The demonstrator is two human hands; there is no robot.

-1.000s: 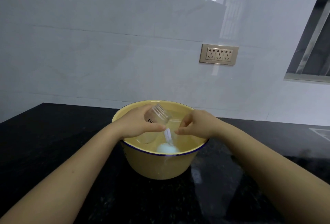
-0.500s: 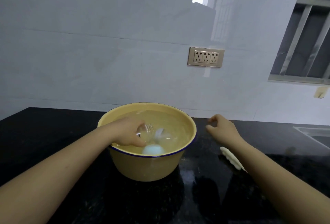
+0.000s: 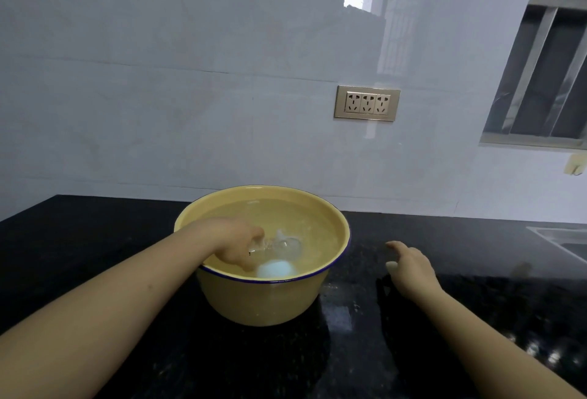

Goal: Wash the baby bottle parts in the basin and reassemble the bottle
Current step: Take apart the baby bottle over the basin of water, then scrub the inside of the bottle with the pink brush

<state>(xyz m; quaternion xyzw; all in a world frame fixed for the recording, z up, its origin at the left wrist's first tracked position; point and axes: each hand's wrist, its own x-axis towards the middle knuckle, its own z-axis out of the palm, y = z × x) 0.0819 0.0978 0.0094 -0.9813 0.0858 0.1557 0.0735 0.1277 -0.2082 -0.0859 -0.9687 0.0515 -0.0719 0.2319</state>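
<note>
A yellow basin (image 3: pixel 263 303) with a blue rim holds water on the black countertop. My left hand (image 3: pixel 238 247) reaches into it and grips the clear bottle body (image 3: pixel 279 244), which lies tilted in the water. A pale blue bottle part (image 3: pixel 274 270) floats at the basin's near side. My right hand (image 3: pixel 411 266) hovers palm down over the counter to the right of the basin, fingers relaxed. A small white tip (image 3: pixel 391 266), likely the brush, peeks out from under it; the rest is hidden.
The black countertop (image 3: pixel 95 239) runs left and right of the basin to a white tiled wall with a socket plate (image 3: pixel 367 103). A sink edge (image 3: pixel 559 236) shows at the far right, below a window (image 3: pixel 546 80).
My right hand left the basin, moved right and set the white brush on the counter, and is now over it. My left hand lowered the bottle into the water.
</note>
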